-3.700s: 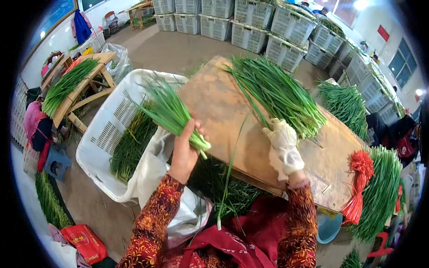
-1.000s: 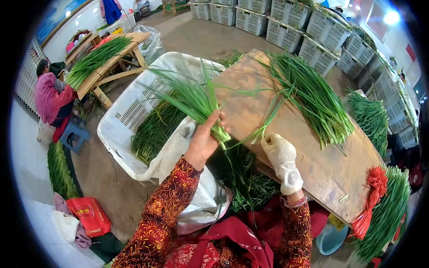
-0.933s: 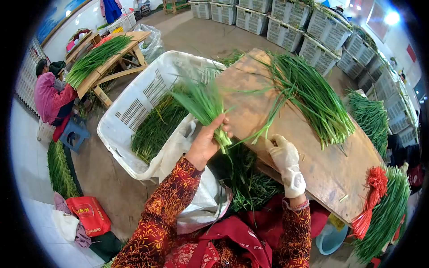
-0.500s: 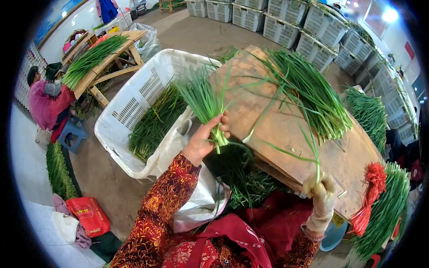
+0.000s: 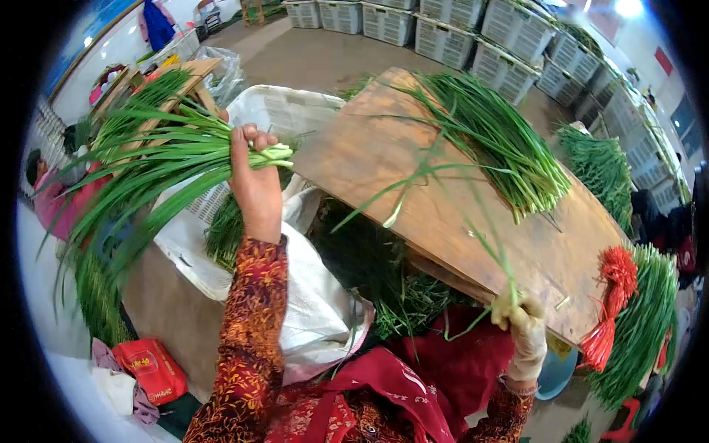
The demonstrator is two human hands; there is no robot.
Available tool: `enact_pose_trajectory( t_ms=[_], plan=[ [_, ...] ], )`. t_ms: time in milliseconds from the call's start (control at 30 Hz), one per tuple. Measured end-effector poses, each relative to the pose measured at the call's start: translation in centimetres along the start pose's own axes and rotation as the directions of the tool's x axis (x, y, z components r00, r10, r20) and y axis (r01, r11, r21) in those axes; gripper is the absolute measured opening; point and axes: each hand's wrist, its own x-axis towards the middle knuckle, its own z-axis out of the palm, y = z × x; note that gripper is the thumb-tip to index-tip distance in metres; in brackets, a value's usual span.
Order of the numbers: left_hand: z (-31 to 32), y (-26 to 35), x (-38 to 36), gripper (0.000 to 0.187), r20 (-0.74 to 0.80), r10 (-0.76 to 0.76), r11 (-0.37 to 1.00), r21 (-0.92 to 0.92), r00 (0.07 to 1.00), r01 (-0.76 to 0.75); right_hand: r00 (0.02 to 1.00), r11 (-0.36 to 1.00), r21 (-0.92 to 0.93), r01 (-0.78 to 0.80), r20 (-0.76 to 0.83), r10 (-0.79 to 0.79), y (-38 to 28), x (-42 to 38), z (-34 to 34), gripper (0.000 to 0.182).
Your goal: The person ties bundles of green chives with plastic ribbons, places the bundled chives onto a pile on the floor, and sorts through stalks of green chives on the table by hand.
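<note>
My left hand [image 5: 255, 184] is raised and grips a bunch of green chives [image 5: 148, 166] by the white ends, the leaves fanning out to the left. My right hand [image 5: 521, 332], in a pale glove, is down at the near edge of the wooden board [image 5: 413, 199] and pinches a few loose chive strands [image 5: 436, 192] that trail up over the board. A pile of chives [image 5: 495, 140] lies across the far part of the board.
A white plastic crate [image 5: 281, 111] with chives stands left of the board. A red tie bundle [image 5: 609, 303] and more chives [image 5: 642, 325] lie at the right. Stacked white crates [image 5: 473, 37] line the back. A person in pink [image 5: 48, 196] sits at far left.
My left hand has lifted the chive bunch up and swung its leaves out to the left. My right hand pulled loose strands off the bunch and dropped to the board's near edge.
</note>
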Motion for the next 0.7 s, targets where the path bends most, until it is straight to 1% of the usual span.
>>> enact_pose_trajectory(
  t_ms=[33,67,100,133,167,200,233,300,333,367,400,433,467,500,533,567,600,633,700],
  plan=[
    [0.4,0.1,-0.5,0.039,0.007,-0.11,0.994,-0.006,0.994,0.11,1.0,1.0,-0.007,0.0,-0.02,0.0,0.5,0.3,0.0,0.028],
    [0.4,-0.3,-1.1,0.038,0.035,-0.27,0.962,-0.034,0.962,0.271,0.996,0.998,-0.004,-0.067,-0.063,0.067,0.9,0.9,0.0,0.025],
    [0.1,-0.7,-1.7,0.038,0.066,-0.417,0.906,-0.055,0.907,0.42,0.986,0.991,0.005,-0.132,-0.099,0.132,1.0,1.5,0.1,0.022],
    [-0.1,-1.3,-2.6,0.032,0.023,-0.527,0.845,-0.092,0.849,0.527,0.986,0.992,0.002,-0.126,-0.106,0.126,0.6,1.9,0.2,0.022],
    [-0.6,-2.0,-3.6,0.024,0.059,-0.583,0.795,-0.163,0.811,0.584,0.976,0.99,0.059,-0.127,-0.17,0.135,0.2,2.4,0.4,0.018],
    [-0.2,-2.2,-4.6,0.02,0.029,-0.663,0.732,-0.188,0.748,0.655,0.962,0.985,0.117,-0.123,-0.23,0.148,-0.1,2.9,0.6,0.015],
    [-0.1,-2.8,-5.6,0.02,0.055,-0.737,0.651,-0.211,0.674,0.729,0.963,0.986,0.117,-0.117,-0.231,0.141,-0.4,3.4,0.9,0.015],
    [0.9,-3.7,-8.0,0.026,0.111,-0.832,0.516,-0.203,0.543,0.832,0.939,0.987,0.031,-0.155,-0.305,0.157,-0.7,4.5,1.7,0.012],
    [0.9,-4.6,-9.2,0.031,0.108,-0.873,0.466,-0.102,0.475,0.879,0.949,0.978,0.025,-0.205,-0.239,0.205,-0.9,5.1,2.2,0.01],
    [2.1,-5.0,-10.3,0.032,0.006,-0.912,0.409,-0.024,0.409,0.912,0.952,0.978,0.026,-0.206,-0.227,0.206,-0.3,5.5,2.4,0.01],
    [3.0,-5.5,-11.5,0.03,0.006,-0.917,0.399,0.011,0.399,0.917,0.987,0.99,-0.093,-0.104,-0.131,0.092,0.8,6.0,2.6,0.01],
    [3.6,-6.0,-12.0,0.029,0.052,-0.934,0.356,0.015,0.354,0.935,1.0,0.98,-0.197,0.01,-0.021,-0.014,1.7,6.3,2.9,0.009],
    [4.3,-6.3,-12.4,0.029,0.094,-0.928,0.362,-0.008,0.361,0.932,0.985,0.9,-0.4,0.171,0.1,-0.143,1.9,6.8,3.2,0.01],
    [5.1,-6.2,-12.5,0.029,0.139,-0.92,0.365,-0.031,0.366,0.93,0.984,0.903,-0.395,0.171,0.106,-0.14,2.1,6.9,3.6,0.01],
    [5.4,-6.2,-12.5,0.029,0.135,-0.92,0.367,-0.031,0.368,0.93,0.984,0.911,-0.378,0.166,0.119,-0.13,2.3,6.9,4.1,0.009],
    [5.7,-6.4,-12.4,0.029,0.129,-0.931,0.34,-0.04,0.342,0.94,0.984,0.917,-0.364,0.161,0.13,-0.121,2.4,6.8,4.3,0.009],
    [5.8,-6.5,-12.4,0.029,0.125,-0.94,0.313,-0.049,0.317,0.949,0.989,0.938,-0.32,0.134,0.095,-0.109,2.6,6.8,4.4,0.009],
    [5.7,-6.6,-12.2,0.029,0.126,-0.94,0.313,-0.049,0.317,0.948,0.989,0.938,-0.321,0.135,0.095,-0.109,2.1,6.6,4.2,0.009],
    [4.7,-6.3,-11.7,0.03,0.073,-0.933,0.353,-0.021,0.353,0.935,0.995,0.976,-0.202,-0.084,-0.075,0.07,-0.5,5.8,3.8,0.008]
  ],
)
